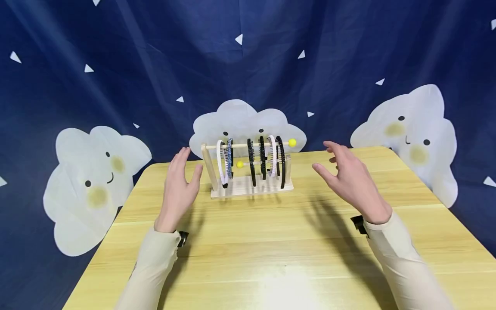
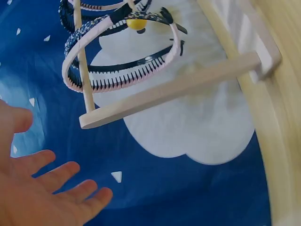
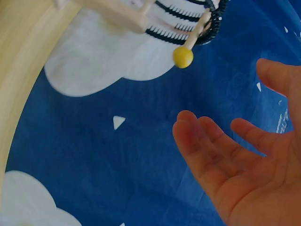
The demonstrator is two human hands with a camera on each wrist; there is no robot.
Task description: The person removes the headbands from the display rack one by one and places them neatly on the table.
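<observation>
Several toothed headbands hang on a small wooden rack (image 1: 209, 170) near the back of the table. A white headband (image 1: 219, 159) and a blue glittery headband (image 1: 230, 155) hang toward the left. Farther right come black headbands (image 1: 251, 163) and a pale pink headband (image 1: 272, 157). Yellow balls (image 1: 292, 142) cap the rods. My left hand (image 1: 179, 189) hovers just left of the rack, fingers extended, thumb apart, holding nothing. To the right of the rack, my right hand (image 1: 350, 178) is raised with relaxed fingers, also holding nothing. Neither hand touches the rack.
The rack's base (image 1: 252, 186) stands on a light wooden table (image 1: 248, 241). Behind hangs a dark blue curtain (image 1: 155, 64) printed with smiling clouds and white triangles. Dark straps or devices (image 1: 359, 224) sit at both wrists.
</observation>
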